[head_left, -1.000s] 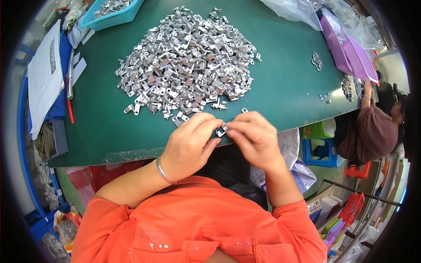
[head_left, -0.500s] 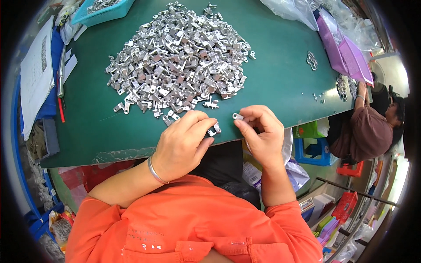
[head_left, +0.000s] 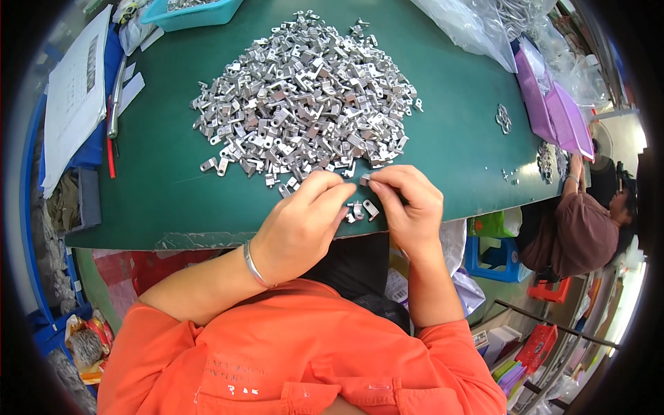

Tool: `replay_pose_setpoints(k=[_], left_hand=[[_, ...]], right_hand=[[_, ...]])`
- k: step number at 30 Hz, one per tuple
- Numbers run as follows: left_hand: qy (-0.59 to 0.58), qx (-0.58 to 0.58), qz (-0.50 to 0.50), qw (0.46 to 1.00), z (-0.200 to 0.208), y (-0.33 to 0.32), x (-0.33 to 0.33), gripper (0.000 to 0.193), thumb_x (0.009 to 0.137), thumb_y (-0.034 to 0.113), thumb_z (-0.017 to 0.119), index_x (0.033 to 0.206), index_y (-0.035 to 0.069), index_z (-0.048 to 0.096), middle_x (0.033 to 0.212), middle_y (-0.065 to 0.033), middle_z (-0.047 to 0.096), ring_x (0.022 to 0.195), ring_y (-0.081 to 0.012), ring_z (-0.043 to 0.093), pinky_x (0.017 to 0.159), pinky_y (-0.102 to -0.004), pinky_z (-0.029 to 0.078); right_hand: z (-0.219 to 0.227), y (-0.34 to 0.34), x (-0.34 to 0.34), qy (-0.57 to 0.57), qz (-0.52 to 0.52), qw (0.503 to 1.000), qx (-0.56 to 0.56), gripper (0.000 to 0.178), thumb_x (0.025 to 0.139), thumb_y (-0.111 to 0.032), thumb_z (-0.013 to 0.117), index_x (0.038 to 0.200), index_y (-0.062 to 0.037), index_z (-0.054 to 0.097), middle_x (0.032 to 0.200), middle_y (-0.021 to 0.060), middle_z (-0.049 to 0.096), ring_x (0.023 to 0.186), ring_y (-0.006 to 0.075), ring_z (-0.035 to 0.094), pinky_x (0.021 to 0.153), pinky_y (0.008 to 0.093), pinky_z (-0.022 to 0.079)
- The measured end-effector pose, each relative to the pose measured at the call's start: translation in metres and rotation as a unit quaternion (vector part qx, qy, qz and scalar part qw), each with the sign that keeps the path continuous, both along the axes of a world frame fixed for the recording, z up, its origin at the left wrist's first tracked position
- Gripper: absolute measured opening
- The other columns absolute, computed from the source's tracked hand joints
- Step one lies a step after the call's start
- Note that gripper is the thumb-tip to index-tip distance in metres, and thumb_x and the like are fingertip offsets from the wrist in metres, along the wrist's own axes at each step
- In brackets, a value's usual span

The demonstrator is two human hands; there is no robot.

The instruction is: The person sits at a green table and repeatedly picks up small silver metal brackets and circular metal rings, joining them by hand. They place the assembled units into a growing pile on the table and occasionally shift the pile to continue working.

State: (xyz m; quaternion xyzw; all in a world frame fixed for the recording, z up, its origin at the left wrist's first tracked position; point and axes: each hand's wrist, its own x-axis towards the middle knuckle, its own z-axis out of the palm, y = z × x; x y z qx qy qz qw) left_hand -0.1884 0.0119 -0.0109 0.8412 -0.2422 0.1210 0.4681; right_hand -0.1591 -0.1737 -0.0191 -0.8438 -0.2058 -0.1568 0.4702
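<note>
A big heap of small silvery metal brackets (head_left: pixel 311 104) rises from the green tabletop (head_left: pixel 456 152). Close to the heap's near side, my right hand (head_left: pixel 417 211) pinches one small metal bracket (head_left: pixel 364 180) between thumb and forefinger. My left hand (head_left: pixel 297 221), with a metal bangle at its wrist, is closed just left of that bracket. Its fingertips are curled and partly blurred, so whatever they hold is hidden. Beneath the fingertips, near the table's front edge, lie a few loose brackets (head_left: pixel 371 209), one of them with a round hole at its end.
A turquoise basket (head_left: pixel 190 17) stands at the far left, near papers (head_left: pixel 76 104) and a pen (head_left: pixel 111 149). Purple baskets (head_left: pixel 567 121) and clear plastic bags (head_left: pixel 477 31) sit far right. Another person (head_left: pixel 584 221) works at the right end, beside a blue stool (head_left: pixel 494 259).
My right hand has come left with its bracket, so both hands' fingertips now nearly meet. More loose brackets show below them. The whole view has shifted slightly.
</note>
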Motion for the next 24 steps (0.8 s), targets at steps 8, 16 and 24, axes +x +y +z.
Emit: replay_pose_setpoints(k=[8,16,24], left_hand=[[-0.024,0.153,0.045,0.987,0.003,-0.010,0.020,0.014,0.075,-0.003,0.065,0.088,0.001,0.062,0.084,-0.0085,0.057,0.067,-0.0262,0.062,0.059,-0.0319,0.052],[0.133,-0.164,-0.024,0.977,0.001,0.000,0.019,0.007,0.086,-0.007,0.058,0.091,-0.006,0.062,0.091,-0.0117,0.063,0.080,-0.0165,0.066,0.069,-0.0235,0.055],[0.277,-0.319,-0.017,0.906,0.003,0.003,0.024,0.011,0.091,-0.003,0.052,0.096,-0.006,0.062,0.093,-0.0112,0.065,0.084,-0.0193,0.068,0.072,-0.0258,0.056]], right_hand=[[0.002,-0.024,-0.016,0.085,-0.009,0.990,0.113,0.015,0.072,0.010,0.068,0.084,0.0008,0.067,0.088,0.0099,0.066,0.077,0.0185,0.064,0.066,0.0268,0.051],[0.006,-0.014,0.007,-0.031,-0.006,0.999,-0.045,0.017,0.070,0.003,0.071,0.086,-0.0021,0.066,0.084,0.0087,0.060,0.077,0.0245,0.058,0.067,0.0327,0.048],[-0.007,-0.007,0.021,-0.056,-0.060,0.996,-0.014,0.021,0.068,-0.001,0.074,0.088,-0.0042,0.067,0.086,0.0076,0.057,0.079,0.0243,0.055,0.067,0.0330,0.046]])
